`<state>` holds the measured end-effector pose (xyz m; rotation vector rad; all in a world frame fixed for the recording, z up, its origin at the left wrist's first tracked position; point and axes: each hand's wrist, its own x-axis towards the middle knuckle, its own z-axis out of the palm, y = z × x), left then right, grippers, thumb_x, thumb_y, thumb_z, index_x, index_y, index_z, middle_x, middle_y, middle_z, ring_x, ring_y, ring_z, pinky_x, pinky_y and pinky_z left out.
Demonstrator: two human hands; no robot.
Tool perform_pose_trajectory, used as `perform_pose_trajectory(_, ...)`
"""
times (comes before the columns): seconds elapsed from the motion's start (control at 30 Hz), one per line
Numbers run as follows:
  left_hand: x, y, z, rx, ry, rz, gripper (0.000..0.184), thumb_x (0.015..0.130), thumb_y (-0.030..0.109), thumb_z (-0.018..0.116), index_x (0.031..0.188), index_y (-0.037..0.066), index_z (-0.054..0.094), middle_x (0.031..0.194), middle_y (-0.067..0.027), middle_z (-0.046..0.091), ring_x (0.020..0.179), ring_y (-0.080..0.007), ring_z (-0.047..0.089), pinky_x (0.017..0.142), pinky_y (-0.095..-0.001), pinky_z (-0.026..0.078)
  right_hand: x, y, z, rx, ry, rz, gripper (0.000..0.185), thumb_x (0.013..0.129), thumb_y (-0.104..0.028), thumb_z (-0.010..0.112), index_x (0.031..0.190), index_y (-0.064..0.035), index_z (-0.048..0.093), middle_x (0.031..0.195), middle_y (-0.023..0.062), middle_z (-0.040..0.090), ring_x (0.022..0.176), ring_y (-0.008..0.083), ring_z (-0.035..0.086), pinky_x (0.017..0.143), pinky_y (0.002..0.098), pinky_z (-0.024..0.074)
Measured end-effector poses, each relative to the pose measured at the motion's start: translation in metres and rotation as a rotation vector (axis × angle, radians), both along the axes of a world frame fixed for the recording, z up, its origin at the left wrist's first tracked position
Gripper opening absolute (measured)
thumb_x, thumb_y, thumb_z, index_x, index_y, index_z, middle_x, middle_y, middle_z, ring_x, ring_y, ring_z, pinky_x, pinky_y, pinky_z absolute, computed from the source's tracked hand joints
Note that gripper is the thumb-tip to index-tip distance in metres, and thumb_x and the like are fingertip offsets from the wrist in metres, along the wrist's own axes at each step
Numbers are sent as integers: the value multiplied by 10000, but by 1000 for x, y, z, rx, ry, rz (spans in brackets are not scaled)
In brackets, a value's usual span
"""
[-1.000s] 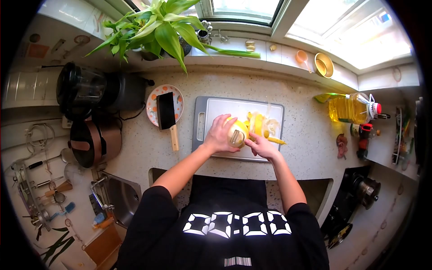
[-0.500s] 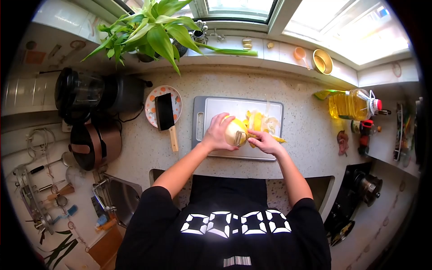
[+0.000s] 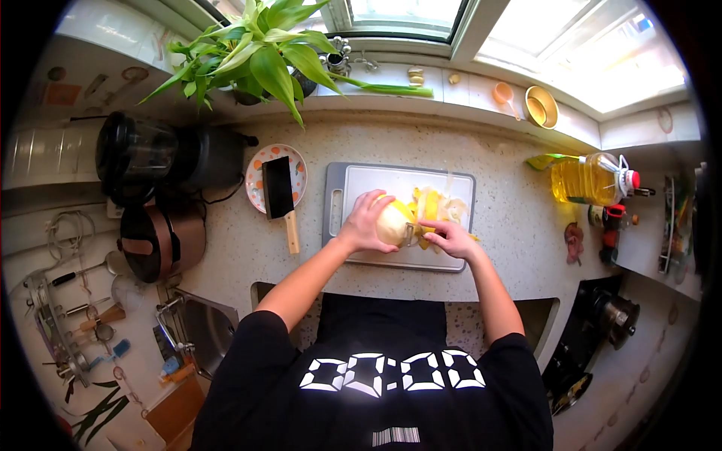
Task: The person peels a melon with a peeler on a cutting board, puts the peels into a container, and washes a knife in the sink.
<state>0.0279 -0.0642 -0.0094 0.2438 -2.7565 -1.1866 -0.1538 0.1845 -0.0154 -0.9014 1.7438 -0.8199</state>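
Observation:
My left hand point(image 3: 365, 223) is wrapped round a yellow melon point(image 3: 392, 224), whose pale flesh shows where the skin is off. A peeler point(image 3: 411, 234) sits at the melon's right side, pinched by its handle in my right hand point(image 3: 452, 239). Whether the blade touches the flesh, I cannot tell. Both hands are over a grey-rimmed white cutting board point(image 3: 361, 177). Yellow and whitish strips of peel point(image 3: 428, 201) lie heaped on the board's right half, just beyond my right hand.
Left of the board, a cleaver point(image 3: 277, 192) rests across a patterned plate point(image 3: 257, 197), its wooden handle over the counter. An oil bottle point(image 3: 590, 179) stands at the right. A coffee-maker-like appliance point(image 3: 135, 154) and sink point(image 3: 207, 327) are left. A plant point(image 3: 263, 60) is behind.
The peeler has shifted right to the melon's edge, and my right hand has moved slightly right and down with it. My left hand keeps its hold on the melon.

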Motion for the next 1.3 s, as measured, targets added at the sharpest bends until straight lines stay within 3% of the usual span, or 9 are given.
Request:
perform_pose_trajectory(0.1,0,-5,-1,24,-8,29,1126,490,523,955,1438,96,522,1466,-198,459,1364,-434,450,1175,-510,390,-8,29,-1,62,95,-145,329,1027,-235,673,1319,-83,687,829,16,700,724,83,579,682,272,506)
perform_pose_trajectory(0.17,1,0,-3,31,-9,39,1131,493,530,956,1443,99,520,1471,-197,455,1370,-434,446,1181,-511,383,-7,55,-35,-55,3,-360,268,1021,-222,680,1233,-61,712,781,8,684,695,88,576,663,272,505)
perform_pose_trajectory(0.2,1,3,-2,26,-16,45,1132,489,521,961,1443,101,520,1464,-195,457,1368,-431,443,1178,-511,388,-8,51,-10,138,-43,-395,212,1018,-216,686,1137,-44,718,770,13,697,676,90,580,652,271,506)
perform_pose_trajectory(0.3,-1,3,4,13,-19,63,1134,484,505,972,1444,106,520,1450,-191,459,1365,-427,436,1172,-511,398,14,39,5,40,132,-385,185,1017,-208,685,1100,-47,725,800,19,718,693,86,602,644,274,509)
perform_pose_trajectory(0.53,2,7,2,7,-23,60,1154,473,502,983,1447,96,515,1452,-193,456,1369,-429,433,1174,-508,396,47,-37,58,38,563,-214,373,896,-471,763,859,-101,785,724,101,721,673,291,711,614,383,548)
perform_pose_trajectory(0.67,3,8,2,7,-3,61,1160,468,494,986,1444,89,510,1451,-195,457,1369,-428,433,1176,-506,395,47,-49,54,-25,665,-172,401,877,-527,744,778,-139,758,675,82,692,645,307,693,596,424,530)
perform_pose_trajectory(0.97,2,7,1,7,-1,74,1148,468,494,980,1438,94,514,1454,-191,454,1369,-422,430,1186,-507,383,21,29,15,111,780,-174,356,874,-478,779,810,-128,763,682,77,690,633,295,678,565,399,516)
perform_pose_trajectory(1.13,5,7,-2,19,7,86,1149,476,503,976,1445,96,513,1460,-190,450,1374,-419,423,1187,-508,380,26,47,25,137,529,-428,323,902,-387,772,819,-76,739,695,99,697,617,272,679,577,382,518)
perform_pose_trajectory(1.3,3,9,-1,6,10,88,1160,479,513,978,1452,87,511,1465,-196,449,1375,-417,425,1184,-506,381,46,0,46,-90,625,-282,342,893,-420,772,794,-95,729,693,96,685,614,286,679,562,395,516)
